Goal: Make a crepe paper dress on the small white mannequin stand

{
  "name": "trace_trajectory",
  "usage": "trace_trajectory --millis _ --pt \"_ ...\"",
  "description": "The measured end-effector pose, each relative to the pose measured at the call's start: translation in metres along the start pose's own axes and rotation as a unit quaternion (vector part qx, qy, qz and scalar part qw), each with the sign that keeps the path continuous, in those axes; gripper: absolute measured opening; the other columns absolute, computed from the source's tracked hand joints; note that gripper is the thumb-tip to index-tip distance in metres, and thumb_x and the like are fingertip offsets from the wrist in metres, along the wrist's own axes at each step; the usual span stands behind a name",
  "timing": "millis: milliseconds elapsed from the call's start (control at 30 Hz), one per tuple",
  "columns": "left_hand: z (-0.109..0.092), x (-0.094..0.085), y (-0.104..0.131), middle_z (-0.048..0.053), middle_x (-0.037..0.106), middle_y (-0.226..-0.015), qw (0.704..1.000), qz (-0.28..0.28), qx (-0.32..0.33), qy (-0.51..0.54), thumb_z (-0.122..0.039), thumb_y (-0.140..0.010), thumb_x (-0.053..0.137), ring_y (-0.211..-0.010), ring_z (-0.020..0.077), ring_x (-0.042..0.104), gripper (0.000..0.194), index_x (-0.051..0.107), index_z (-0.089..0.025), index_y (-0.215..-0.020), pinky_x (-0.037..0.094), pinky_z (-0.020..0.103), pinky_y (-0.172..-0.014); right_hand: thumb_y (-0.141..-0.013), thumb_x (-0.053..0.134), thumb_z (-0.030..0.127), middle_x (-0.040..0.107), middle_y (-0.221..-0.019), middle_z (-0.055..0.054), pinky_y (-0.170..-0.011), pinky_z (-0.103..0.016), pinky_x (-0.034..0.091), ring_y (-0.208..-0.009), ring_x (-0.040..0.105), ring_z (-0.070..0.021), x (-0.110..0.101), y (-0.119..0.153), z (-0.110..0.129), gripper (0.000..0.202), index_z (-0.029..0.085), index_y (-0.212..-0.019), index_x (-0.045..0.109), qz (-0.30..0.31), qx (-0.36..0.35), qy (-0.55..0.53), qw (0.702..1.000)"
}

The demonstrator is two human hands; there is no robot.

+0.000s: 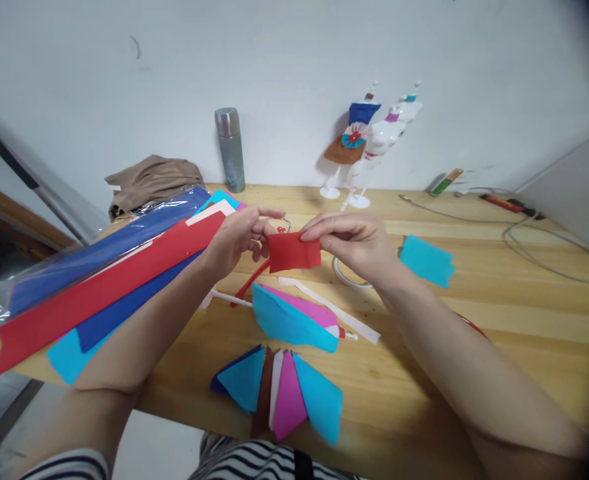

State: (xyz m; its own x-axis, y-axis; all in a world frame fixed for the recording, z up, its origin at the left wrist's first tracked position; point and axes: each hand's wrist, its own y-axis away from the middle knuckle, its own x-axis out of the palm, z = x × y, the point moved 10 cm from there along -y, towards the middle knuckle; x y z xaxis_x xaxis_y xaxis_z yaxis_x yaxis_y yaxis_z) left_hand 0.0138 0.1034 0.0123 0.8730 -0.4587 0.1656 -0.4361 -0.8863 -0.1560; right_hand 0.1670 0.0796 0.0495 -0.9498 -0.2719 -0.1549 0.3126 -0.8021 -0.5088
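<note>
My right hand pinches the upper right edge of a small red rectangle, thin like crepe paper or felt. At its left edge, the curled fingers of my left hand grip it, while the index finger stretches over the top. A small shiny curved piece with a red bit shows just behind the rectangle; I cannot make out its kind. Below my hands lies a small doll-like dress form dressed in cyan and magenta pieces, its white stand pointing left. Nearer me, a fan of coloured pieces rests on the table.
Long coloured strips lie at left by a brown cloth. A thermos and small dress forms stand at the back. A tape roll, cyan piece, pale strip and cable lie on the wooden table.
</note>
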Motion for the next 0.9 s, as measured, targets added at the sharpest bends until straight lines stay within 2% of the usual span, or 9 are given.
trace_trajectory --millis 67,133,267,367,533,667,800,867,900 --pt "0.008 0.002 0.001 0.009 0.076 -0.081 0.999 -0.013 -0.039 -0.016 -0.076 -0.077 0.069 -0.067 0.0179 0.068 0.065 0.077 -0.014 -0.094 0.051 0.025 -0.054 -0.08 0.069 0.021 0.078 -0.081 -0.002 -0.062 -0.033 0.054 -0.073 0.068 -0.0188 0.002 0.0 0.0 0.018 0.032 -0.075 0.084 0.006 -0.002 0.014 1.0" --pt "0.014 0.006 0.004 0.01 0.077 -0.087 0.997 -0.024 -0.065 -0.035 -0.081 -0.076 0.068 -0.075 0.0196 0.071 0.069 0.077 -0.014 -0.088 0.054 0.025 -0.061 -0.079 0.069 0.021 0.079 -0.081 -0.002 -0.062 -0.034 0.054 -0.073 0.068 -0.0193 0.004 0.0 -0.001 0.019 0.033 -0.076 0.084 0.011 -0.003 0.015 1.0" --pt "0.021 0.02 0.01 0.006 0.073 -0.073 0.995 0.0 -0.096 -0.031 -0.074 -0.071 0.08 -0.066 0.0153 0.067 0.061 0.074 -0.013 -0.077 0.05 0.023 -0.06 -0.081 0.069 0.019 0.079 -0.08 -0.002 -0.068 -0.035 0.055 -0.074 0.07 -0.0198 0.006 0.0 -0.002 0.021 0.033 -0.077 0.084 0.017 -0.004 0.01 1.0" --pt "0.024 0.026 0.011 0.008 0.073 -0.069 0.994 0.021 -0.109 -0.013 -0.067 -0.073 0.083 -0.06 0.0154 0.067 0.056 0.074 -0.012 -0.076 0.05 0.024 -0.056 -0.081 0.068 0.019 0.079 -0.08 -0.001 -0.072 -0.037 0.057 -0.077 0.07 -0.0203 0.007 0.001 -0.003 0.021 0.033 -0.077 0.083 0.021 0.002 0.018 1.0" --pt "0.024 0.021 0.008 0.006 0.07 -0.064 0.995 0.015 -0.095 -0.006 -0.065 -0.068 0.086 -0.054 0.0137 0.064 0.055 0.072 -0.012 -0.071 0.051 0.024 -0.052 -0.076 0.073 0.018 0.081 -0.093 0.001 -0.073 -0.033 0.056 -0.08 0.071 -0.0176 0.004 0.003 -0.014 0.023 0.033 -0.088 0.085 -0.007 0.05 -0.012 0.999" --pt "0.021 0.018 0.007 0.004 0.067 -0.061 0.997 0.001 -0.074 -0.025 -0.065 -0.071 0.083 -0.053 0.0117 0.062 0.054 0.068 -0.013 -0.067 0.05 0.022 -0.051 -0.071 0.081 0.022 0.078 -0.082 0.001 -0.062 -0.029 0.054 -0.067 0.067 -0.0148 0.005 0.003 -0.029 0.027 0.03 -0.096 0.083 -0.011 0.122 -0.072 0.99" --pt "0.025 0.018 0.007 0.006 0.07 -0.061 0.996 0.0 -0.086 -0.025 -0.068 -0.07 0.083 -0.052 0.0142 0.064 0.057 0.069 -0.013 -0.07 0.053 0.024 -0.052 -0.067 0.085 0.027 0.074 -0.072 0.001 -0.058 -0.028 0.051 -0.061 0.063 -0.0133 0.007 0.003 -0.035 0.017 0.026 -0.083 0.081 -0.009 0.139 -0.063 0.988" --pt "0.029 0.018 0.007 0.009 0.071 -0.062 0.995 0.006 -0.099 -0.022 -0.075 -0.073 0.076 -0.052 0.0175 0.067 0.064 0.071 -0.011 -0.075 0.055 0.027 -0.051 -0.066 0.086 0.029 0.071 -0.063 0.002 -0.053 -0.027 0.048 -0.054 0.059 -0.0119 0.007 0.003 -0.037 0.01 0.025 -0.07 0.078 -0.017 0.145 -0.051 0.988" --pt "0.031 0.018 0.007 0.01 0.072 -0.064 0.994 0.012 -0.104 -0.017 -0.08 -0.075 0.071 -0.053 0.0192 0.068 0.069 0.072 -0.01 -0.079 0.055 0.028 -0.051 -0.065 0.087 0.03 0.068 -0.058 0.002 -0.05 -0.026 0.045 -0.051 0.056 -0.0111 0.006 0.003 -0.04 0.013 0.024 -0.065 0.075 -0.026 0.154 -0.053 0.986"
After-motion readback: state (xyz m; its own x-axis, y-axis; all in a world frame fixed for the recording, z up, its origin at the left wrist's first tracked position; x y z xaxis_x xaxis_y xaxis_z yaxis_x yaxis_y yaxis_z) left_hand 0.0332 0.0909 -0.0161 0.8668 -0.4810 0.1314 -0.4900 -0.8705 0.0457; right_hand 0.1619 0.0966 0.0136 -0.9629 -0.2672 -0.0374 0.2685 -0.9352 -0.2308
